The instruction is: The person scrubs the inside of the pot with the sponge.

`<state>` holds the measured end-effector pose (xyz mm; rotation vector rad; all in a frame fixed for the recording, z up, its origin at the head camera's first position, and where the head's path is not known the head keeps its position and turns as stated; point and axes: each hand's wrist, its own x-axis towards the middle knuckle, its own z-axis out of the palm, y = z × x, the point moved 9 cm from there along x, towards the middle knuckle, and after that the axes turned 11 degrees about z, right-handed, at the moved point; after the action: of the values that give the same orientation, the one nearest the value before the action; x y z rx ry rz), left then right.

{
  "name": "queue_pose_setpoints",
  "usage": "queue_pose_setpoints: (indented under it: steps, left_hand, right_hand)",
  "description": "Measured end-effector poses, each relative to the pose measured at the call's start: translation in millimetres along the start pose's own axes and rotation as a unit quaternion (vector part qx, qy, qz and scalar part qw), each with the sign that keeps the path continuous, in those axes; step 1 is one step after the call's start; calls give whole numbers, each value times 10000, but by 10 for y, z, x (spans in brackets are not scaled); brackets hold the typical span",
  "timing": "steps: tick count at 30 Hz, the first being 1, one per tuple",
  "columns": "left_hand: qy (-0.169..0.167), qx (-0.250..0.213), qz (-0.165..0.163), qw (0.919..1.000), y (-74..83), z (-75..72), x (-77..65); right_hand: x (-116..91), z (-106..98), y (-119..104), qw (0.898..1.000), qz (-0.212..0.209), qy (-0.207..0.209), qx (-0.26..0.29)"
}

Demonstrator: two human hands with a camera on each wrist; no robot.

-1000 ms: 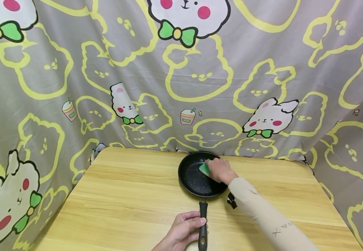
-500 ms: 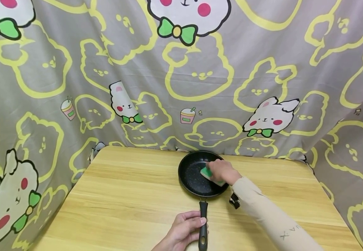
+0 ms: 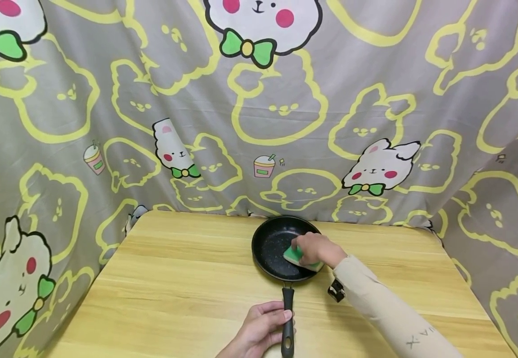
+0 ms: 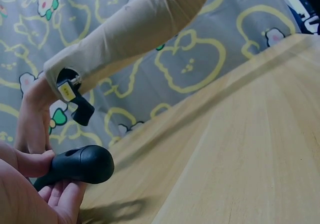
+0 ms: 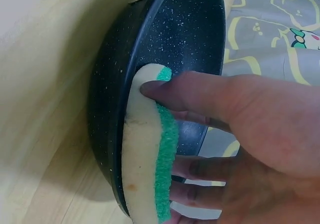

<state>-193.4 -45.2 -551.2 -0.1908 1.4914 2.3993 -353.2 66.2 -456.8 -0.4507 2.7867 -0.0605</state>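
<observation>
Frying pan, black, speckled interior: ahead of left hand, beneath right hand. Handle: gripped by left hand, thumb on top. Scouring sponge, green and cream: pinched between right thumb and fingers, inside pan, at wall on right-hand side. Change: over past second, right hand and sponge shifted nearer handle and left hand; left grip unaltered. Judged meaning: wiping stroke under way, pan steadied; cleanliness cannot be told.
</observation>
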Motion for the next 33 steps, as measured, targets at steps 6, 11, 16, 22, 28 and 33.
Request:
queue_pose_setpoints:
  steps: [6,11,16,22,28,33]
  left_hand:
    - [15,-5,-39,10000,-5,-11,-2]
    - [1,-26,17,10000,13,-14,-10]
    - [7,-15,-38,10000,16,-15,-10]
    - [16,87,-117,9999,1,-25,10]
    - [-15,80,-127,9999,-2,-19,19]
    - [-62,109,-154,9998,5,-5,9]
  right_hand:
    - [-27,46,-39,9994,-215,-206,190]
    - [-68,68,-64,9976,-464,-293,415]
    - [-108,76,-96,9953,-718,-294,579]
    - [-146,83,-131,9908,-968,-416,845]
    - [-191,86,-193,9848,-1316,-490,1024]
    - [-213,95,-228,9783,-1440,-666,1332]
